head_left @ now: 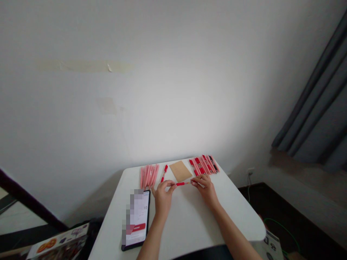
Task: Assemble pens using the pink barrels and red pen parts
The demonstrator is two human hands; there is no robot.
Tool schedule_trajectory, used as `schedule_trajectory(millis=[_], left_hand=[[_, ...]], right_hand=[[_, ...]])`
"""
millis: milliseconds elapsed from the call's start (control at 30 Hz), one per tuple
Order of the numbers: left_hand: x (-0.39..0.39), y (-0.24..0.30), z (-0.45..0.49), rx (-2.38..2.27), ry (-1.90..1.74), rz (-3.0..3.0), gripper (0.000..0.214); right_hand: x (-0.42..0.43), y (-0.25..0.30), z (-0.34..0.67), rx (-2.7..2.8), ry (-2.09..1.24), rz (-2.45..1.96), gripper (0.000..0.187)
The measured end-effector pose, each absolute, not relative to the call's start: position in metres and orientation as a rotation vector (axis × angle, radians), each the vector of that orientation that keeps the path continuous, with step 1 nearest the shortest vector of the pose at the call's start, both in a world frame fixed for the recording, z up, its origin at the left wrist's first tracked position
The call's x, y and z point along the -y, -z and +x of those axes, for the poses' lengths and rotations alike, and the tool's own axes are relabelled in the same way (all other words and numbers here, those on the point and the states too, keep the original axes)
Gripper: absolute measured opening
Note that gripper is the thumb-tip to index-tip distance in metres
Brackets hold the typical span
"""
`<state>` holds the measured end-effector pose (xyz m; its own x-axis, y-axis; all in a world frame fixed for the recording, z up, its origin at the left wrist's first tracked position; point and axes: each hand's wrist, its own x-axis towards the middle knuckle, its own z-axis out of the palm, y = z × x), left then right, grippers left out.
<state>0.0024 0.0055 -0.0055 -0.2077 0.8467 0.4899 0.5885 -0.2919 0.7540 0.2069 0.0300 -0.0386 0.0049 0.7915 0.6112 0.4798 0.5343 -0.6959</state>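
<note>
Between my two hands, just above or on the white table, lies a slim red pen (180, 183) with a paler section toward its right end. My left hand (163, 193) pinches its left end with thumb and fingertips. At the right end, the fingers of my right hand (204, 187) are closed on it. A similar red pen (164, 173) with a pale middle rests just beyond my left hand. Behind the held pen lies a square brown sheet (180, 171). My fingers cover both ends of the pen.
On the white table (189, 224), a row of pink sticks (149, 176) lies at back left and a row of pink, red and black ones (204, 165) at back right. A phone or tablet (137, 220) with its screen lit lies at left. The wall (162, 90) rises behind.
</note>
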Motion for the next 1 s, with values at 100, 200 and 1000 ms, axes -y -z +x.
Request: schedule_trajectory(millis=[100,200,1000], left_hand=[[-0.0065,0.0071,0.0013,-1.622,-1.484,1.784,0.023],[-0.0067,0.0080,0.0009,-1.600,-1.507,1.772,0.023],[-0.0060,0.0079,-0.0007,-1.640,-1.502,1.807,0.020]], right_hand=[[-0.0293,0.0372,0.2062,1.638,-0.367,-1.080,0.025],[-0.0282,0.0346,0.2060,1.637,-0.384,-1.059,0.025],[-0.0256,0.0317,0.2048,1.771,-0.349,-1.175,0.025]])
